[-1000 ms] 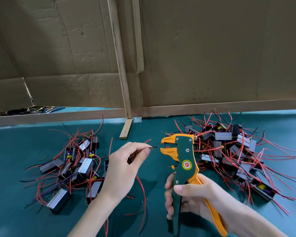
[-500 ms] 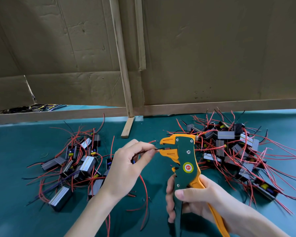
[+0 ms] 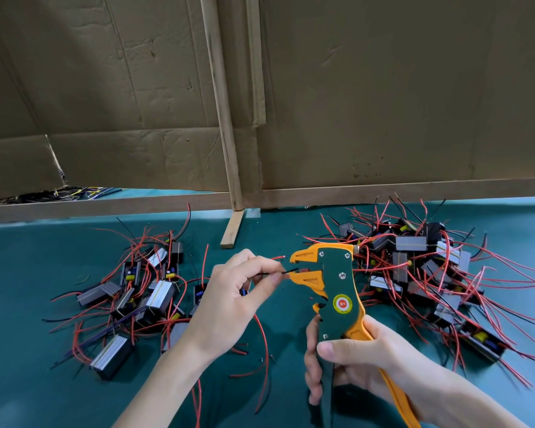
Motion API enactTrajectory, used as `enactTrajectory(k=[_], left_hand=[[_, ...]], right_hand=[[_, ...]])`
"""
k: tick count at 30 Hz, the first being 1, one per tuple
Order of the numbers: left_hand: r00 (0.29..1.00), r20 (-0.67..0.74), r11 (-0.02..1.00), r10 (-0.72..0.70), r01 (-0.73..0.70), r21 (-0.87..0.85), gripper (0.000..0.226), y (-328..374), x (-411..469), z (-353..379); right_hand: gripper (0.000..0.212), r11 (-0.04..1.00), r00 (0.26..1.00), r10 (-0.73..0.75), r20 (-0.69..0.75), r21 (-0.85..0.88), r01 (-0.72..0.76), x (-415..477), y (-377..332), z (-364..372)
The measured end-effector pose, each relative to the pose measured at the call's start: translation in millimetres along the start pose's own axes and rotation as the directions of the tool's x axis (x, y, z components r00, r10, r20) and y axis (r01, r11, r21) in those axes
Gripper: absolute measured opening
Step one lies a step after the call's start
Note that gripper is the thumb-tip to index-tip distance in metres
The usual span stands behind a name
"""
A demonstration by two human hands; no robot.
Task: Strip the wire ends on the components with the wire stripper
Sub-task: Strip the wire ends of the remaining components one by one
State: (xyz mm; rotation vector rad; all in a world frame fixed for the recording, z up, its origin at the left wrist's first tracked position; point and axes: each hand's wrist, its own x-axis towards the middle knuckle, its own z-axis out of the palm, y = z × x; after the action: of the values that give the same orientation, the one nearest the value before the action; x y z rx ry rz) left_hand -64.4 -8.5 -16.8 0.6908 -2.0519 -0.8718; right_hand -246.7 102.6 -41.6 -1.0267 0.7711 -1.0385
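Observation:
My right hand (image 3: 362, 362) grips the handles of the orange and green wire stripper (image 3: 331, 282), which stands upright with its jaws pointing left. My left hand (image 3: 229, 301) pinches a thin black wire (image 3: 286, 270) between thumb and forefinger, and the wire's tip lies between the stripper's jaws. The component this wire belongs to is hidden under my left hand; red wires trail down from it. A pile of small grey components with red and black wires (image 3: 136, 291) lies to the left, and a second such pile (image 3: 430, 273) lies to the right.
The work surface is a teal mat (image 3: 28, 381). A cardboard wall (image 3: 383, 103) with wooden strips stands behind it, and a short wooden block (image 3: 232, 228) lies at its foot. More wires lie through a gap at far left (image 3: 68, 194).
My left hand has brought the black wire rightward, so its tip now sits inside the stripper's jaws. The stripper has stayed nearly in place.

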Motion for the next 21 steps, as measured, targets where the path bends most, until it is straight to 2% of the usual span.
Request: enactTrajectory(k=[7, 21], left_hand=[[1.000, 0.015, 1.000, -0.002, 0.002, 0.018, 0.013, 0, 1, -1], [0.999, 0.013, 0.996, -0.035, 0.036, -0.083, 0.012, 1, -1, 1]], right_hand=[[0.020, 0.999, 0.999, 0.008, -0.038, -0.032, -0.009, -3, -1, 1], [0.035, 1.000, 0.982, 0.028, -0.185, 0.008, -0.027, -1, 2, 17]])
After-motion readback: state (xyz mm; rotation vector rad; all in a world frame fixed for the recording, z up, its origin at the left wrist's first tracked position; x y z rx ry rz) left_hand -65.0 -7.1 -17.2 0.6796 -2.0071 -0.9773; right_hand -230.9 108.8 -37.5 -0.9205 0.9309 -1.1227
